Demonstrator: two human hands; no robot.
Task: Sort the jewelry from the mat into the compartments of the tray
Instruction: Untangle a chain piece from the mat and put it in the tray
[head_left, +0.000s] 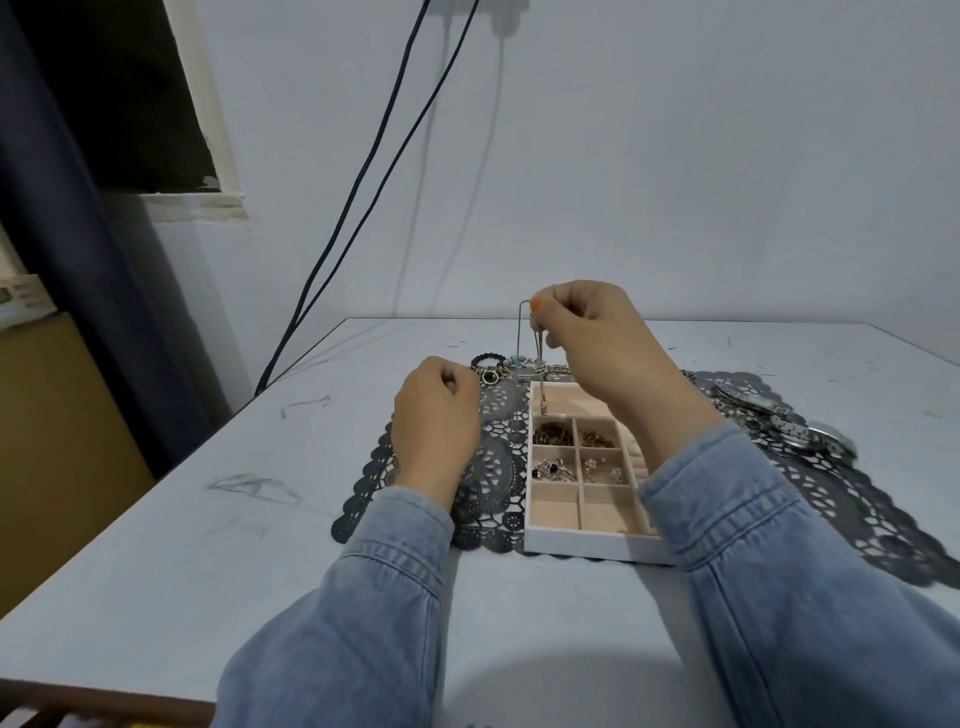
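The bare table (156, 519) lies open left of the lace mat (498, 483) and along the near edge. My right forearm crosses the tray (587, 545), covering its right compartments. The chain (521, 332) pinched in my right hand (597, 338) dangles over the far compartment. My left hand (436, 415), fingers curled, sits just left of the tray. Bracelets (491, 364) crowd the mat's far edge, watches (779, 421) its right.
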